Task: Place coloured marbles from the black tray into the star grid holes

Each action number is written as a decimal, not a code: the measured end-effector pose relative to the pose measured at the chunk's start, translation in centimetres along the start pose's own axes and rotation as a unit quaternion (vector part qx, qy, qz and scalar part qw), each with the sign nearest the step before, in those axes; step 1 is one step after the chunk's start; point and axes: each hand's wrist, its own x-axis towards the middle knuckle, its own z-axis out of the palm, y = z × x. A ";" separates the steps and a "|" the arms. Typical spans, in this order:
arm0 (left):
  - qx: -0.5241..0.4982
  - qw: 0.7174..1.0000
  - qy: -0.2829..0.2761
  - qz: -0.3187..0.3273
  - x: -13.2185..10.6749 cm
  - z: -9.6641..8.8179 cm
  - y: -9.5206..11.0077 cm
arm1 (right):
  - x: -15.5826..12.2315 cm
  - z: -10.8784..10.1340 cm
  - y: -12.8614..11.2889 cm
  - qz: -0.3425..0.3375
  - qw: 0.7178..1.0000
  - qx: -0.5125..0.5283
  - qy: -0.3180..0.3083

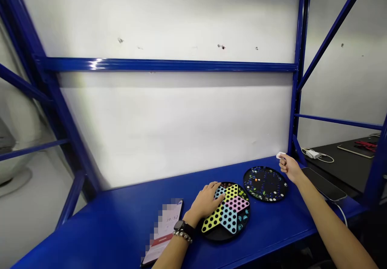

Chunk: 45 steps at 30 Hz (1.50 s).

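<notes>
My left hand [207,200] lies on a round Chinese checkers board [229,216], fingers stretched over its upper left part. The board has a star of yellow, blue and pink fields with black holes; marbles show in some pockets around its rim. My right hand [289,168] is raised at the back right, pinching a small white flat piece [280,155] between thumb and fingers. Just left of that hand lies a round black tray [247,189], with scattered marbles, several white bits and a small orange cube [256,180]. The tray and the board are apart.
The blue tabletop [121,220] carries a lit phone [165,230] left of my left forearm. A dark tablet or phone [323,183] with a white cable lies at the right. A blue metal frame [169,65] stands against the white wall. A black table [344,156] holds a charger.
</notes>
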 end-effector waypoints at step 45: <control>0.008 1.000 0.027 0.009 0.3 0.8 -0.6 | -16.1 12.4 2.0 -0.273 0.735 -0.499 -0.370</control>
